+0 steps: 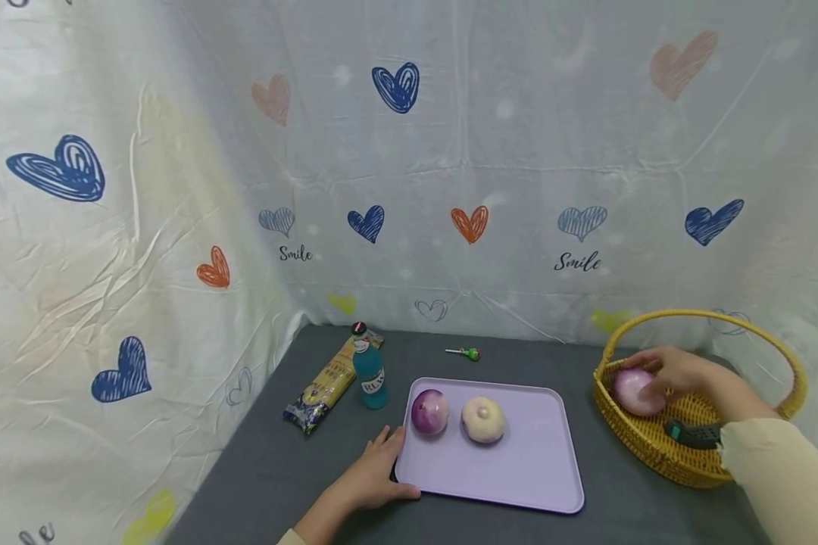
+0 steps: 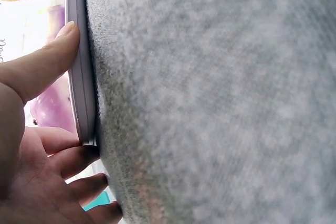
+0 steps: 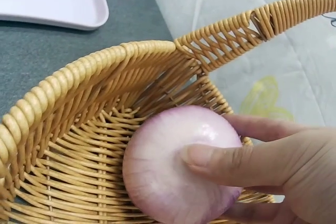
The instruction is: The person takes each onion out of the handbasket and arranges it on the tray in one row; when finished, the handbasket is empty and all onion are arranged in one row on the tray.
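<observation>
My right hand (image 1: 678, 372) holds a pale purple onion (image 3: 181, 163) inside the yellow wicker basket (image 1: 637, 448), at its left end. In the right wrist view the thumb lies across the onion's near face, with the fingers behind it. My left hand (image 1: 376, 471) holds the near left corner of the lilac tray (image 1: 532, 454). Its thumb (image 2: 55, 51) presses the front rim and its fingers (image 2: 73, 161) meet the left side. On the tray sit a dark purple onion (image 1: 430, 412) and, to its right, a whitish onion (image 1: 482, 420).
Left of the tray stands a blue bottle (image 1: 370, 371) with a dark cap. A long yellow and blue packet (image 1: 327, 386) lies behind it. Beyond the tray is a small green lollipop (image 1: 473, 353). The basket's tall handle (image 1: 709, 314) arches over it.
</observation>
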Tool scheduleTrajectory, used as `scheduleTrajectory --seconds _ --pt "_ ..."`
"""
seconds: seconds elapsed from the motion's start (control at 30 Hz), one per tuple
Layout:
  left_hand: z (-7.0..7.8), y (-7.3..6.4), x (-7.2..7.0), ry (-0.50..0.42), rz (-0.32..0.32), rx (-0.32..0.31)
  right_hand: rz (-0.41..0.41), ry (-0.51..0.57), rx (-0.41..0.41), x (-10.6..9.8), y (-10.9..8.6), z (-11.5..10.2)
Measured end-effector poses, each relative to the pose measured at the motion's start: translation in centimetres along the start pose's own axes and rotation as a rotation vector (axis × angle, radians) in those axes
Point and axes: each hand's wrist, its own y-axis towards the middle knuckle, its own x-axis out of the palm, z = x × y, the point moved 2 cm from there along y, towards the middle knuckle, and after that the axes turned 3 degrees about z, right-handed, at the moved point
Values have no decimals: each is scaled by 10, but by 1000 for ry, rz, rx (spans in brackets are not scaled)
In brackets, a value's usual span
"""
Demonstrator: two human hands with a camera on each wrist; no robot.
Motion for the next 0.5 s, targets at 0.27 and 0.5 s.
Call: scheduleTrajectory --seconds 0.27,0.5 --pt "1 0 -1 2 -7 -8 4 18 -1 1 -2 3" --pt "0 1 -1 -5 -13 -10 20 1 -12 -4 -10 0"
